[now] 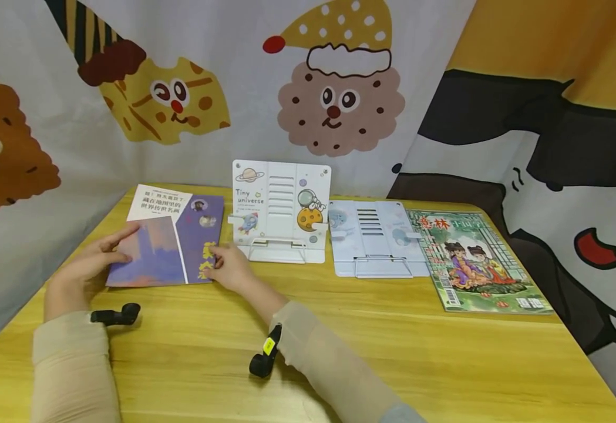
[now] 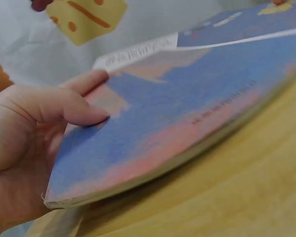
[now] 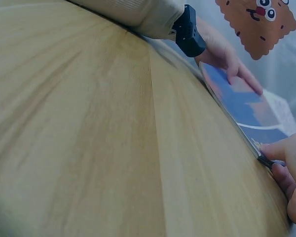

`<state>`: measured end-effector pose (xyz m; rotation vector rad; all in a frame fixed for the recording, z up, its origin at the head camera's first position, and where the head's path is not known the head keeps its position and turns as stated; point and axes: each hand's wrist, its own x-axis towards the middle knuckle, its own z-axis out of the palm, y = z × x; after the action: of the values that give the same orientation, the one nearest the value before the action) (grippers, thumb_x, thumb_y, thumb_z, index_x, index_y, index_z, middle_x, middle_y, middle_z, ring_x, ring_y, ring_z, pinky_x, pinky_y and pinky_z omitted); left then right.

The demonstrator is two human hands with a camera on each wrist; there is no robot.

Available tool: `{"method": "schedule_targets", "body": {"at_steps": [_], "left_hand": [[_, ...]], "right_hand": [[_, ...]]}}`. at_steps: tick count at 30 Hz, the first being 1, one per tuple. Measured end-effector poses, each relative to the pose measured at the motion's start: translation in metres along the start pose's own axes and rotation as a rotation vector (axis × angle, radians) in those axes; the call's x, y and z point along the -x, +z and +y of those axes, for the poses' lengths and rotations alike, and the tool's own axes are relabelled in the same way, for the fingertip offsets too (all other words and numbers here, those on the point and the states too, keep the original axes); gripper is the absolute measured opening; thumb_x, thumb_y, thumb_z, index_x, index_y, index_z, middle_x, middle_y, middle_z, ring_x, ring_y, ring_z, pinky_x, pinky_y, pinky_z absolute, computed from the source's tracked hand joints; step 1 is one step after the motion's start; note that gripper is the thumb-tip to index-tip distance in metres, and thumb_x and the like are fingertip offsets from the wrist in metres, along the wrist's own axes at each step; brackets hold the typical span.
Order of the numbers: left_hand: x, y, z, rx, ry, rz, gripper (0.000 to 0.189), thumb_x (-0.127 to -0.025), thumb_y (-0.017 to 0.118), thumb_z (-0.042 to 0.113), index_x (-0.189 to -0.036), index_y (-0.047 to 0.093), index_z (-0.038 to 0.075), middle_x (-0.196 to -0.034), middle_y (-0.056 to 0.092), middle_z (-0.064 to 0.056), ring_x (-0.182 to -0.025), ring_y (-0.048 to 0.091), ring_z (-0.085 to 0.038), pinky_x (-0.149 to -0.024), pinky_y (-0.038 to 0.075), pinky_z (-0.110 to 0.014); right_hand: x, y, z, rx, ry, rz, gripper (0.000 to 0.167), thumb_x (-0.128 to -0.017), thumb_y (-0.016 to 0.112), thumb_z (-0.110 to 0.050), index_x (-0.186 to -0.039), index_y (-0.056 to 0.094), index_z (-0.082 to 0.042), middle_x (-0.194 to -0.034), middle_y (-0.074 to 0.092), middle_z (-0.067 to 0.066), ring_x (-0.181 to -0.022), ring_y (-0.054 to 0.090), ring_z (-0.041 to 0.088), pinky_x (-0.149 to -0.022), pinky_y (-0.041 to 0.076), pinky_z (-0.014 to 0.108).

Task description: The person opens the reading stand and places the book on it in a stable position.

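Observation:
A purple and pink paperback book (image 1: 149, 252) with a white panel at its upper left lies at the left of the table. My left hand (image 1: 83, 264) grips its left edge, and in the left wrist view the thumb (image 2: 86, 114) presses on the cover. The right edge is pinched between thumb and forefinger of my right hand (image 1: 234, 267). In the left wrist view the book's near edge appears slightly bowed. Seen from the right wrist, a small dark patch shows at the pinched corner; what it is I cannot tell.
Right of the book stands a white "Tiny universe" book stand (image 1: 255, 226), upright. Beside it a second pale stand (image 1: 347, 249) leans far back or lies flat. A green illustrated magazine (image 1: 477, 294) lies at the table's right. A cartoon-print curtain (image 1: 255, 106) hangs behind.

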<state>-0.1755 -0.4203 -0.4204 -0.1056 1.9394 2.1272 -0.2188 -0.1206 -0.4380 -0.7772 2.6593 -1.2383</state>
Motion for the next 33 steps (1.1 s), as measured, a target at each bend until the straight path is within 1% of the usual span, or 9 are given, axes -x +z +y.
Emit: {"method": "schedule_targets", "body": {"at_steps": [4,9,11,14,16,19,22,26,33], "left_hand": [[0.004,-0.002,-0.001,0.091,0.085,-0.045,0.075,-0.093,0.047,-0.012,-0.151,0.03,0.033,-0.136,0.041,0.014,-0.097,0.057,-0.012,-0.079,0.051,-0.026],[0.007,-0.007,0.001,0.146,0.241,-0.159,0.077,-0.092,0.037,-0.021,-0.153,0.025,0.024,-0.139,0.044,0.01,-0.097,0.06,-0.014,-0.077,0.053,-0.026],[0.008,-0.008,0.003,0.088,0.308,-0.175,0.076,-0.091,0.036,-0.023,-0.153,0.023,0.019,-0.144,0.039,0.012,-0.107,0.055,-0.01,-0.08,0.051,-0.023],[0.011,-0.009,0.011,0.008,0.353,-0.181,0.076,-0.091,0.038,-0.022,-0.153,0.023,0.018,-0.147,0.034,0.014,-0.115,0.049,-0.006,-0.081,0.05,-0.021],[0.013,-0.006,0.018,-0.046,0.379,-0.163,0.075,-0.091,0.04,-0.021,-0.153,0.024,0.017,-0.147,0.035,0.015,-0.114,0.05,-0.006,-0.078,0.051,-0.021],[0.014,0.0,0.032,-0.046,0.396,-0.153,0.074,-0.091,0.04,-0.022,-0.153,0.027,0.017,-0.141,0.043,0.007,-0.098,0.06,-0.014,-0.071,0.054,-0.026],[0.014,0.012,0.046,-0.095,0.434,-0.125,0.073,-0.09,0.041,-0.023,-0.152,0.029,0.014,-0.149,0.032,0.003,-0.108,0.054,-0.01,-0.073,0.052,-0.022],[0.014,0.032,0.063,-0.218,0.443,-0.071,0.072,-0.09,0.047,-0.02,-0.151,0.032,0.014,-0.156,0.02,0.0,-0.117,0.044,-0.005,-0.076,0.05,-0.018],[0.007,0.074,0.086,-0.384,0.465,0.029,0.069,-0.088,0.058,-0.013,-0.148,0.038,0.015,-0.152,0.029,-0.007,-0.098,0.062,-0.007,-0.073,0.053,-0.021]], "right_hand": [[0.001,0.0,-0.001,-0.029,0.021,-0.002,0.066,-0.076,0.083,-0.016,-0.136,0.056,-0.012,-0.11,0.055,0.007,-0.084,0.053,0.006,-0.073,0.044,0.014],[0.0,0.0,-0.003,-0.08,0.017,-0.004,0.08,-0.074,0.083,-0.014,-0.144,0.046,-0.022,-0.127,0.053,0.007,-0.093,0.055,0.008,-0.082,0.045,0.018],[0.001,0.0,-0.004,-0.144,0.002,0.008,0.081,-0.073,0.082,-0.007,-0.144,0.045,-0.023,-0.123,0.056,0.005,-0.089,0.056,0.006,-0.078,0.046,0.018],[0.002,-0.002,-0.005,-0.243,-0.03,0.05,0.081,-0.073,0.079,0.004,-0.143,0.047,-0.022,-0.119,0.058,0.004,-0.081,0.056,0.004,-0.068,0.049,0.016],[0.005,-0.004,-0.007,-0.289,-0.064,0.095,0.08,-0.073,0.077,0.009,-0.142,0.048,-0.021,-0.117,0.057,0.005,-0.076,0.055,0.004,-0.064,0.05,0.016],[0.007,-0.011,-0.009,-0.34,-0.133,0.157,0.078,-0.074,0.075,0.011,-0.141,0.049,-0.02,-0.119,0.055,0.007,-0.075,0.054,0.004,-0.063,0.051,0.017],[0.009,-0.022,-0.009,-0.383,-0.201,0.208,0.076,-0.076,0.074,0.011,-0.142,0.049,-0.017,-0.126,0.052,0.009,-0.074,0.054,0.006,-0.065,0.052,0.018],[0.01,-0.042,-0.005,-0.403,-0.261,0.255,0.076,-0.076,0.074,0.009,-0.143,0.047,-0.015,-0.133,0.05,0.008,-0.074,0.054,0.008,-0.067,0.053,0.02],[0.015,-0.084,0.006,-0.386,-0.31,0.282,0.075,-0.078,0.074,0.007,-0.144,0.046,-0.016,-0.125,0.052,0.005,-0.07,0.054,0.012,-0.066,0.053,0.024]]}}
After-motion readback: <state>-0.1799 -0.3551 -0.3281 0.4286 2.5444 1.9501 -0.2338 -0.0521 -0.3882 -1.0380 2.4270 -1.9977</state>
